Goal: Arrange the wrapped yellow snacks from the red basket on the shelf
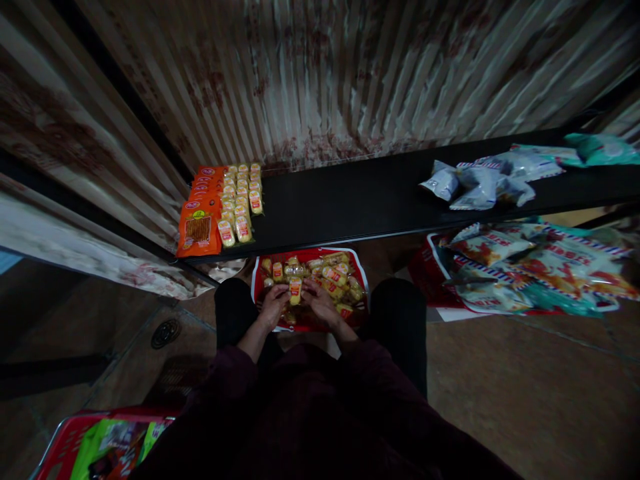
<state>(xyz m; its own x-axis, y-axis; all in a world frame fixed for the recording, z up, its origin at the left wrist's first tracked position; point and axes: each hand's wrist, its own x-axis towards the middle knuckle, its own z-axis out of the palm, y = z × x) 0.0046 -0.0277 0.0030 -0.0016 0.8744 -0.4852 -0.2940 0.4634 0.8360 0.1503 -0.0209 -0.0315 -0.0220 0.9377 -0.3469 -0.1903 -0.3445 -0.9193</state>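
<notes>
Between my two hands is a small wrapped snack cake in a yellow wrapper with a red and white label, upright. My left hand pinches its left side, and my right hand grips its right side. Both hands are over a red basket with a white rim, which holds many similar yellow packs. The basket sits between my knees. On the black shelf ahead, rows of the same yellow packs stand at the left end, beside overlapping orange snack bags.
White and blue snack bags and green bags lie on the shelf's right part. A second red basket heaped with bags stands on the floor at right. Another basket is at lower left. A pleated curtain hangs behind.
</notes>
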